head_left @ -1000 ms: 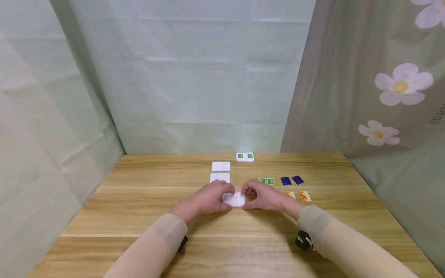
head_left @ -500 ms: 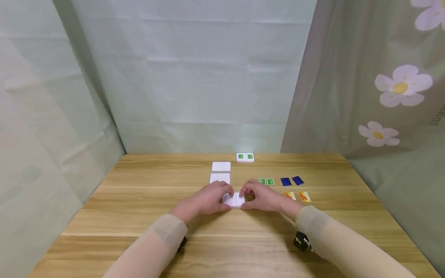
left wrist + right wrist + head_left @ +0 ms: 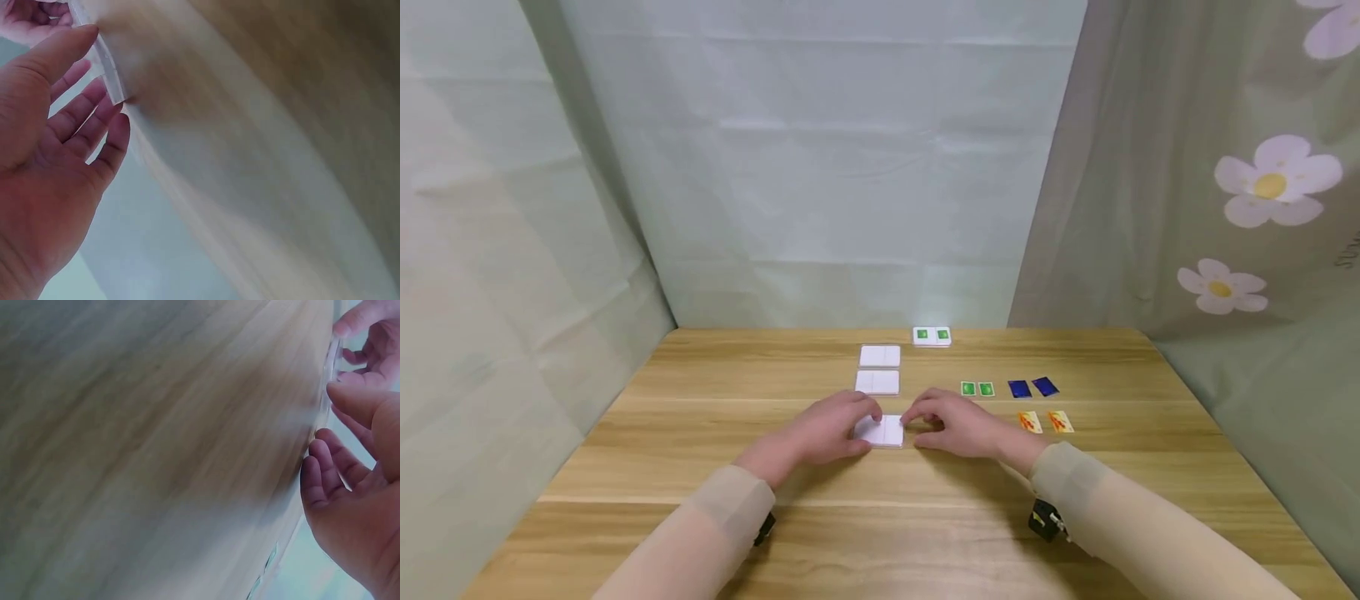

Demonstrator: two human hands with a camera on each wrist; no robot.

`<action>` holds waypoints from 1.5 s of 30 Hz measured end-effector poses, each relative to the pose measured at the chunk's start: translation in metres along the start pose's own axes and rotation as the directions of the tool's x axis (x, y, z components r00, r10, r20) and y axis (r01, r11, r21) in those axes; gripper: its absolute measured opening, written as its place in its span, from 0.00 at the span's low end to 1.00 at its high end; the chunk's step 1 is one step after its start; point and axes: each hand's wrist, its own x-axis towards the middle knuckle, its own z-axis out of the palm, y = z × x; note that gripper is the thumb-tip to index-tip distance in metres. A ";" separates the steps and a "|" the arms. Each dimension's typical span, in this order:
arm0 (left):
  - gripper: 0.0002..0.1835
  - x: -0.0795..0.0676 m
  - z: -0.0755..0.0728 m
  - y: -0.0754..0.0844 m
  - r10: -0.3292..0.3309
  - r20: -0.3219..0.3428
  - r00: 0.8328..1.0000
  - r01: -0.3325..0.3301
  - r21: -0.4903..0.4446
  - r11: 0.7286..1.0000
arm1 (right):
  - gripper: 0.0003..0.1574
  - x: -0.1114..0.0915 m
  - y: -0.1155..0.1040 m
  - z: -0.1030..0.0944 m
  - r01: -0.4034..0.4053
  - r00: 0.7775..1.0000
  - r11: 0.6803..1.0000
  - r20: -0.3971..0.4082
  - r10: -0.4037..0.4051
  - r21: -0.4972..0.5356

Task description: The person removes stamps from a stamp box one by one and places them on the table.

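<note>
My left hand (image 3: pixel 831 427) pinches the left end of a flat white card (image 3: pixel 883 431) with a clear border and a line down its middle. In the left wrist view, its thumb lies at the near side of the card's clear edge (image 3: pixel 112 75), with the fingers on the other side. At the card's right edge is my right hand (image 3: pixel 958 423), index fingertip right at the corner and thumb apart from it. The right wrist view shows this hand's fingers loosely bent beside the clear edge (image 3: pixel 328 369), with nothing between them.
Two similar white cards (image 3: pixel 880 356) lie behind in a column. Farther back is a white card with two green squares (image 3: pixel 932 336). To the right lie two small green squares (image 3: pixel 977 389), two dark blue ones (image 3: pixel 1032 388) and two yellow-orange ones (image 3: pixel 1046 422).
The white card has slid left over the table with my left hand. My right hand has eased its hold, and its thumb now stands away from the card.
</note>
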 end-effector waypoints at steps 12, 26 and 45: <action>0.17 -0.018 -0.003 -0.014 -0.011 -0.059 0.998 0.015 0.070 0.997 | 0.26 0.006 -0.009 0.017 0.221 0.973 0.919 0.015 -0.228 -0.328; 0.24 -0.051 -0.005 0.005 0.006 -0.085 0.996 0.010 0.179 0.984 | 0.28 0.015 -0.022 0.019 0.266 0.962 0.872 0.051 -0.269 -0.410; 0.27 -0.069 -0.017 -0.024 -0.129 -0.060 0.990 0.138 0.199 0.970 | 0.29 0.020 -0.001 -0.004 0.088 0.985 0.906 -0.097 -0.140 -0.413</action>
